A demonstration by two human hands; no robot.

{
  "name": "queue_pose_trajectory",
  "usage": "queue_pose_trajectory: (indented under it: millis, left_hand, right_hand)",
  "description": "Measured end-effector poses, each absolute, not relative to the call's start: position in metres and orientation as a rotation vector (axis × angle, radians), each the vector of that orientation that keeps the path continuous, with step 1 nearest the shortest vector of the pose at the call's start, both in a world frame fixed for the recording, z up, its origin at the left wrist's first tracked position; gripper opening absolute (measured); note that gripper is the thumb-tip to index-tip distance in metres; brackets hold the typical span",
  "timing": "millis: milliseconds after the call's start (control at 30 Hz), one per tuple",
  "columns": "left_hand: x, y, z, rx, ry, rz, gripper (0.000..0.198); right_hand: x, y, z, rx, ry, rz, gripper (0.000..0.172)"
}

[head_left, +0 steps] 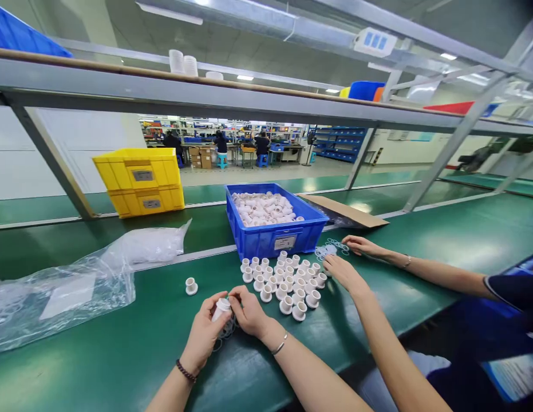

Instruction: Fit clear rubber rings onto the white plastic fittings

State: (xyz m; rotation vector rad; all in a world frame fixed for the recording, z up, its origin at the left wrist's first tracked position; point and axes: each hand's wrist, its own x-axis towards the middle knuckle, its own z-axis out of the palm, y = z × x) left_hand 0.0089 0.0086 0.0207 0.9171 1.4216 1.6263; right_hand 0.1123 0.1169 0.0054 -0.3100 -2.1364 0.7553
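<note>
A worker's left hand (201,327) clamps its fingers around a white fitting (222,307) above loose rings (228,329), toward the near edge of the green surface (158,343). The right hand (249,313) bunches its fingers beside it, their grip impossible to tell. The label (285,243) on the blue bin (254,245), toward the far edge, appears printed but too small to read.

The fittings (289,282) are white, the bin (258,241) blue, the crates (139,190) yellow, the worktop (133,337) green.
</note>
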Motion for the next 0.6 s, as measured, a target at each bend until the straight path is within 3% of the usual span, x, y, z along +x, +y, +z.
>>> queue_pose_trajectory:
  millis: [600]
  left_hand:
    - [0.007,0.012,0.013,0.909,1.415,1.619,0.042]
  right_hand:
    - [0.112,0.122,0.000,-0.277,-2.175,0.775,0.013]
